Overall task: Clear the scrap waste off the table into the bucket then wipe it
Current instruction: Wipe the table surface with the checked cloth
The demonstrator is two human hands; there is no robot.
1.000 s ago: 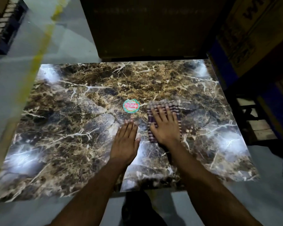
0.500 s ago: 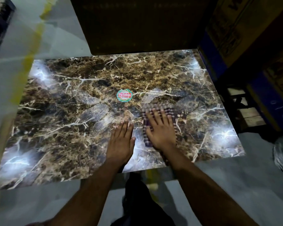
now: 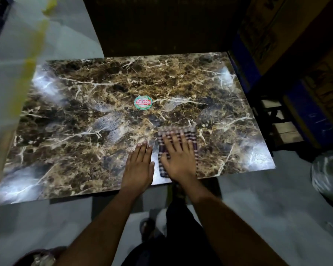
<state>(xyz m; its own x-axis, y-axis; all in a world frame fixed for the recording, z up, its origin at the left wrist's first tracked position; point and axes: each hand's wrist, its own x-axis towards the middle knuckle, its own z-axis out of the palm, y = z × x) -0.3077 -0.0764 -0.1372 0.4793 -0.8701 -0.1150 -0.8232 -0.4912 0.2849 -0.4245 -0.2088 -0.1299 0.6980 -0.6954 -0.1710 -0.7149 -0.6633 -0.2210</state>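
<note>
A glossy brown marble-patterned table [image 3: 69,120] fills the middle of the view. A folded checked cloth [image 3: 188,132] lies on it near the front edge. My right hand [image 3: 178,160] lies flat on the cloth with its fingers spread and straight, pressing it to the surface. Just left of it, my left hand [image 3: 138,166] rests palm down on the bare tabletop, fingers straight and together. No scrap pieces show on the table. A bucket rim [image 3: 37,258] with light scraps inside peeks in at the bottom left corner.
A round red and green sticker [image 3: 143,102] sits at the table's centre. Cardboard boxes [image 3: 288,35] and a wooden pallet [image 3: 284,129] stand to the right. A shiny plastic bag [image 3: 329,169] lies on the grey floor at right. My legs stand at the front edge.
My right hand has slid the cloth toward me, from beside the sticker to near the front edge. My left hand stayed flat beside it. The view has pulled back.
</note>
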